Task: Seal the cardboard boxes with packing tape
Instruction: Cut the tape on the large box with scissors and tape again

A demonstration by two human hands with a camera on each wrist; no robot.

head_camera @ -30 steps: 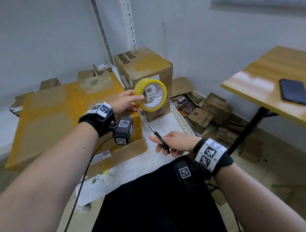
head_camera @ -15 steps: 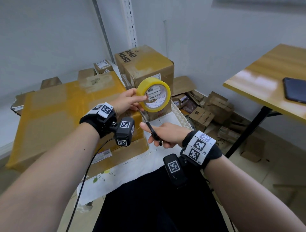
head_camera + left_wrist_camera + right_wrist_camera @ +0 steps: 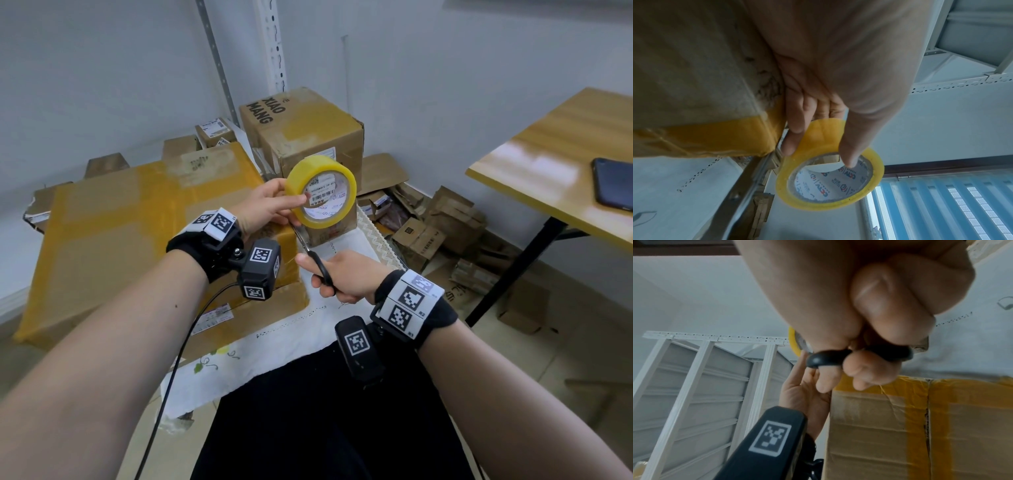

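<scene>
My left hand (image 3: 274, 205) holds a yellow packing tape roll (image 3: 320, 190) upright above the near right corner of a large flat cardboard box (image 3: 137, 233) banded with yellow tape. The left wrist view has my thumb and fingers (image 3: 795, 129) pinching the roll (image 3: 818, 141) by its rim. Below it, my right hand (image 3: 342, 277) grips black-handled scissors (image 3: 322, 270), fingers through the loops (image 3: 818, 360). The blades (image 3: 301, 236) point up towards the roll's lower edge beside the box corner. I cannot tell whether they are on tape. A taller printed box (image 3: 308, 130) stands behind.
A white cloth (image 3: 274, 342) lies under the flat box. Several small cardboard boxes (image 3: 438, 226) are heaped on the floor at the right. A wooden table (image 3: 548, 147) with a dark phone (image 3: 613, 185) stands far right. Metal shelf posts (image 3: 274, 44) rise along the back wall.
My right hand has moved the scissors up and forward, bringing the blades close under the tape roll. My left hand has lifted the roll slightly.
</scene>
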